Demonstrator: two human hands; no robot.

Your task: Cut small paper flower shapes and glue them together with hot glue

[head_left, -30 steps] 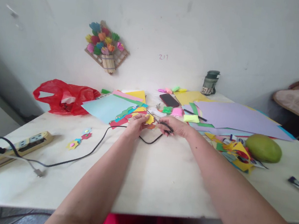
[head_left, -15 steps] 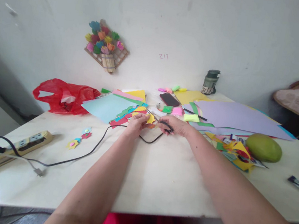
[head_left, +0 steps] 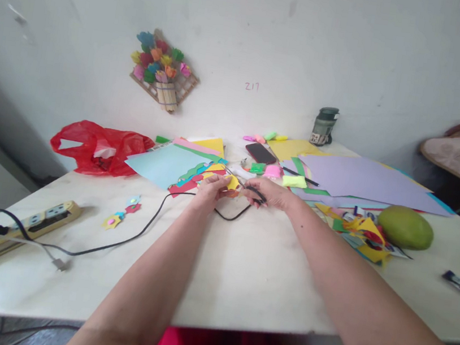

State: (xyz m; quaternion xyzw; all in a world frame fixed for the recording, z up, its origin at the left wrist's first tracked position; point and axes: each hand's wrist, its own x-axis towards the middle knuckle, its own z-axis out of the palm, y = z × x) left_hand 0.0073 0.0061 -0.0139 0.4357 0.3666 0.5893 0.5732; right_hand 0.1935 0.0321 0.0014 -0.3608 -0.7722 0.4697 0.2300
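My left hand (head_left: 210, 188) pinches a small yellow paper piece (head_left: 232, 182) above the white table. Closed around the black handles of a pair of scissors (head_left: 258, 193) is my right hand (head_left: 272, 194), just to the right of the paper. The scissor blades point up and left, beside the yellow piece; whether they touch it is too small to tell. Behind my left hand lie wavy-edged coloured paper strips (head_left: 191, 175). A black cable (head_left: 149, 229) runs across the table and passes beneath both hands.
A power strip (head_left: 46, 219), red plastic bag (head_left: 103, 146) and small paper flowers (head_left: 114, 220) are on the left. Behind my hands lie a phone (head_left: 260, 153) and clay packs (head_left: 273, 171). Purple sheets (head_left: 362, 177), paper scraps (head_left: 368, 240) and a green mango (head_left: 406, 227) are right.
The yellow paper between my hands has shifted very slightly. Both hands keep nearly the same place and grip.
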